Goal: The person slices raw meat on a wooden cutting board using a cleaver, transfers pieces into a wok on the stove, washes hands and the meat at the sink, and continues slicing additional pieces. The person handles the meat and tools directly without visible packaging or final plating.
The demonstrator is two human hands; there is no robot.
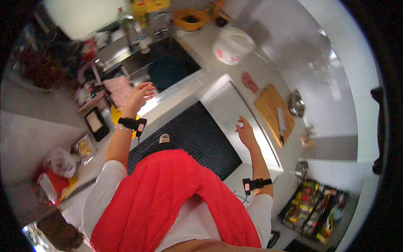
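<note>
My left hand (pixel 141 96) is raised beside a pink cloth (pixel 119 91) near the front edge of the dark sink (pixel 176 67). Its fingers are slightly curled and apart, with nothing visible in them. In front of a white cabinet front (pixel 231 104) hangs my right hand (pixel 245 134), loosely spread and holding nothing. Past it on the counter lies a wooden cutting board (pixel 272 108), bearing a knife (pixel 281 124) with a pale blade and dark handle. A reddish, blurred item (pixel 249 82), perhaps meat, lies by the board's far end.
A white tub (pixel 233 45) and an orange basin (pixel 190 19) stand beyond the sink, whose faucet (pixel 129 30) is at left. Against the wall sits a metal bowl (pixel 297 104). A black tray (pixel 310 211) of packets is at right; a black mat (pixel 201 138) covers the floor.
</note>
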